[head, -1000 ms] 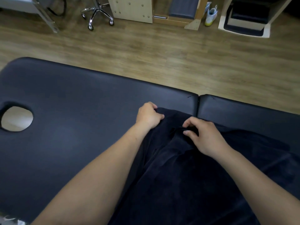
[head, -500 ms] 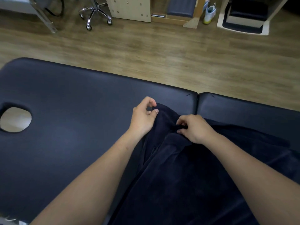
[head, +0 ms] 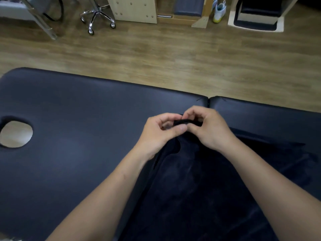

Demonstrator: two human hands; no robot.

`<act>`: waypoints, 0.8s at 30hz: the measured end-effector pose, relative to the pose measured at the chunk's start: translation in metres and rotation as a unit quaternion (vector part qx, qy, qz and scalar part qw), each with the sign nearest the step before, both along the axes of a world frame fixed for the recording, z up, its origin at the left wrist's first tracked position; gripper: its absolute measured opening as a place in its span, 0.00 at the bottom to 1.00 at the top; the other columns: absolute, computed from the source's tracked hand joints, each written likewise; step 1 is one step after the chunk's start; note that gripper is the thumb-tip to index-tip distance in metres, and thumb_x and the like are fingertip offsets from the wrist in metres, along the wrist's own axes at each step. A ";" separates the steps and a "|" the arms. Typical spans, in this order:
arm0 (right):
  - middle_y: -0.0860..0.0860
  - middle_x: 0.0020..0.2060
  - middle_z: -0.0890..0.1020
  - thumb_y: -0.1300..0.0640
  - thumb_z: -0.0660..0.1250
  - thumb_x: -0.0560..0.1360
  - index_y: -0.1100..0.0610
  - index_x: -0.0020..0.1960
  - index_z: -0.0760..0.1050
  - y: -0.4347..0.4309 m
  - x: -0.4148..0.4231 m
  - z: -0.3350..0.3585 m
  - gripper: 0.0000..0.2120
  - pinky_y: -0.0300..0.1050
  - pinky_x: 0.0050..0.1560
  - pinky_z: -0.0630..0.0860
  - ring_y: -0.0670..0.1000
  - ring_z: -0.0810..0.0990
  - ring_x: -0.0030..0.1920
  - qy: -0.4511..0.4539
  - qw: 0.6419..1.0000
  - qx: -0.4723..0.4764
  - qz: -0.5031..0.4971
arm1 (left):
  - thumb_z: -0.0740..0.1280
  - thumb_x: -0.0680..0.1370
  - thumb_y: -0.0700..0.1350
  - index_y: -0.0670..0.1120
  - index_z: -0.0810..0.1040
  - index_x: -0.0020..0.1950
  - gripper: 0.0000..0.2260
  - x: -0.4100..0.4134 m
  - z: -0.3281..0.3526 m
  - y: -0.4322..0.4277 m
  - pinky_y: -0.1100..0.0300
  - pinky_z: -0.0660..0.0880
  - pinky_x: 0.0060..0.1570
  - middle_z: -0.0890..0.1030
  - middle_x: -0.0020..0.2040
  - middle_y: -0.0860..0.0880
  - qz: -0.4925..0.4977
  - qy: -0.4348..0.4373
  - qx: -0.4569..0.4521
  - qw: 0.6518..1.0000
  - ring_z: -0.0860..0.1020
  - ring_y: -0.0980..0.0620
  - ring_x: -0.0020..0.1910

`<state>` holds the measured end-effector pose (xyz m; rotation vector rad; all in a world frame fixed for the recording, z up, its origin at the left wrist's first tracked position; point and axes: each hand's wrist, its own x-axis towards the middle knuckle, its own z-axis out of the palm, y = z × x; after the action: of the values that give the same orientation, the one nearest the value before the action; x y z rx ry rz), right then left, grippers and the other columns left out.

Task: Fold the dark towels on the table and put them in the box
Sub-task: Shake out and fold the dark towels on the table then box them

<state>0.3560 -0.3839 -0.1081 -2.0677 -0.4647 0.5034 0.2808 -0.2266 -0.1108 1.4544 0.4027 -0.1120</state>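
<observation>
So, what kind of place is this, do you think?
Probably a massage or therapy room. The padded table has a face hole, a dark towel lies on it, and a wheeled chair base stands on the wooden floor.

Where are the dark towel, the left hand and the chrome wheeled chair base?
dark towel (head: 199, 188): head view, flat middle.
left hand (head: 155, 136): head view, its back.
chrome wheeled chair base (head: 96, 13): head view, hub.

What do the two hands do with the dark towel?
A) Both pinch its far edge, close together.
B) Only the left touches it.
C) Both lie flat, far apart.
A: the left hand and the right hand sit together at the far edge of the dark towel, fingers curled on a bunched bit.
</observation>
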 end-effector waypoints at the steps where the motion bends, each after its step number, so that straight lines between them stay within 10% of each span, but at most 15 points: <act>1: 0.43 0.36 0.80 0.58 0.76 0.70 0.42 0.38 0.74 0.000 -0.003 -0.001 0.15 0.40 0.46 0.74 0.44 0.78 0.39 0.000 1.000 -0.008 -0.005 | 0.76 0.69 0.38 0.47 0.84 0.49 0.11 -0.004 0.000 -0.002 0.58 0.79 0.51 0.86 0.43 0.48 -0.005 0.004 0.001 1.000 0.82 0.54 0.43; 13: 0.47 0.45 0.85 0.48 0.75 0.72 0.47 0.53 0.80 -0.190 -0.005 -0.010 0.11 0.50 0.50 0.79 0.54 0.83 0.50 -0.007 0.941 -0.338 -0.014 | 0.67 0.75 0.27 0.49 0.78 0.41 0.16 -0.006 -0.009 0.030 0.69 0.70 0.41 0.76 0.33 0.55 0.142 -0.030 0.130 0.981 0.72 0.62 0.33; 24: 0.47 0.55 0.77 0.62 0.74 0.74 0.56 0.54 0.82 -0.267 -0.018 -0.037 0.09 0.49 0.54 0.77 0.49 0.78 0.47 -0.064 0.945 -0.308 -0.087 | 0.69 0.76 0.33 0.50 0.78 0.41 0.12 0.003 -0.022 0.034 0.54 0.71 0.48 0.75 0.38 0.50 0.102 0.042 0.209 0.972 0.73 0.50 0.43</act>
<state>0.3384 -0.6508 -0.1454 -2.7275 -0.2025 0.4439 0.2842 -0.1930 -0.1332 1.8150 0.6717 0.0825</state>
